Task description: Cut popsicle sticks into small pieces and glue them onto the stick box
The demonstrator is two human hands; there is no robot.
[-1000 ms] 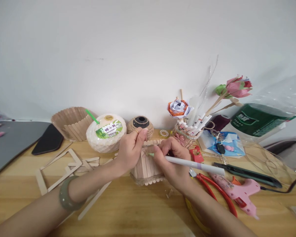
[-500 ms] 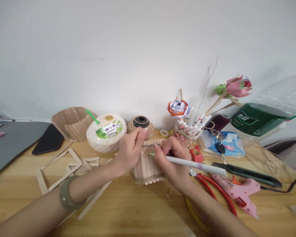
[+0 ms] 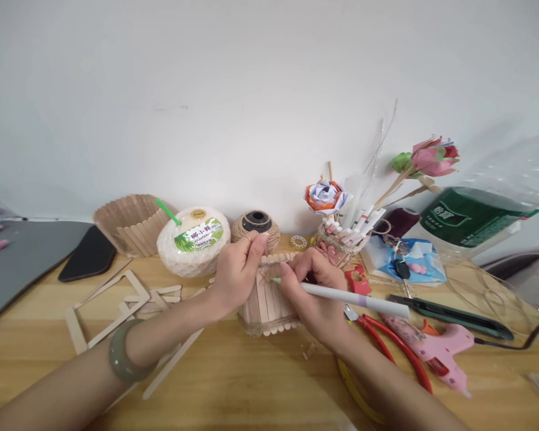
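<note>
A small holder built of upright popsicle sticks (image 3: 266, 302) stands on the wooden table (image 3: 251, 383), with jute twine around its top and base. My left hand (image 3: 238, 270) grips its left side, fingers curled over the rim. My right hand (image 3: 312, 293) holds a white pen with a pale green tip (image 3: 354, 297); the tip touches the holder's front near the top twine.
Behind are a wrapped coconut with a green straw (image 3: 193, 239), a twine ball (image 3: 256, 227), a scalloped stick basket (image 3: 128, 222) and a cup with paper flowers (image 3: 341, 236). Loose sticks and a stick frame (image 3: 112, 302) lie left. Red pliers (image 3: 393, 350), a pink glue gun (image 3: 435, 347) and a black cutter (image 3: 449, 314) lie right.
</note>
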